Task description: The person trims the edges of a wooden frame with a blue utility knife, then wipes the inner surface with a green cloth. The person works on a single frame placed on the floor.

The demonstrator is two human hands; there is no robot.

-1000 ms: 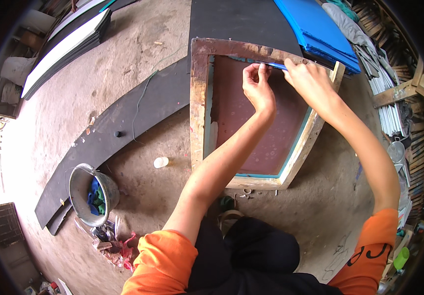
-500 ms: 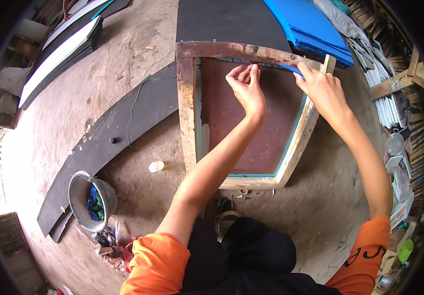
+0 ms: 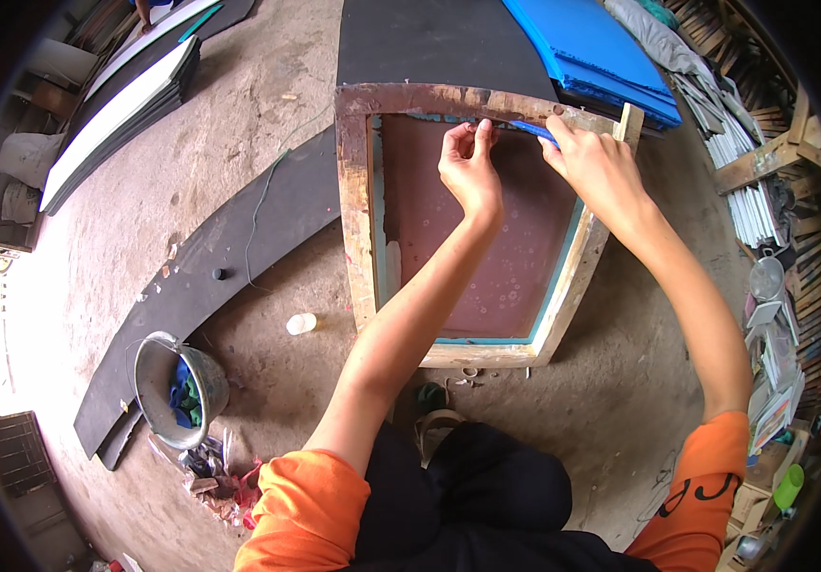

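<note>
The frame, wooden, with a purplish mesh edged in light blue, lies in front of the person; directions here run from its middle, 12 o'clock being the top of the view. The right hand, at 2 o'clock, grasps a slim blue tool, whose far end points to about 10 o'clock along the frame's upper bar. The left hand is at 12 o'clock above the mesh, just beside that end, its thumb and fingertips drawn together; I cannot tell whether they pinch anything. A black sheet adjoins the upper bar at 12 o'clock, with stacked blue sheets at 1. Toward 9 o'clock a curved black strip stretches over the floor. A small whitish cup is at 8 o'clock, with a bucket holding blue and green cloths farther out that way. Between 7 and 8, scraps lie near the bucket.
</note>
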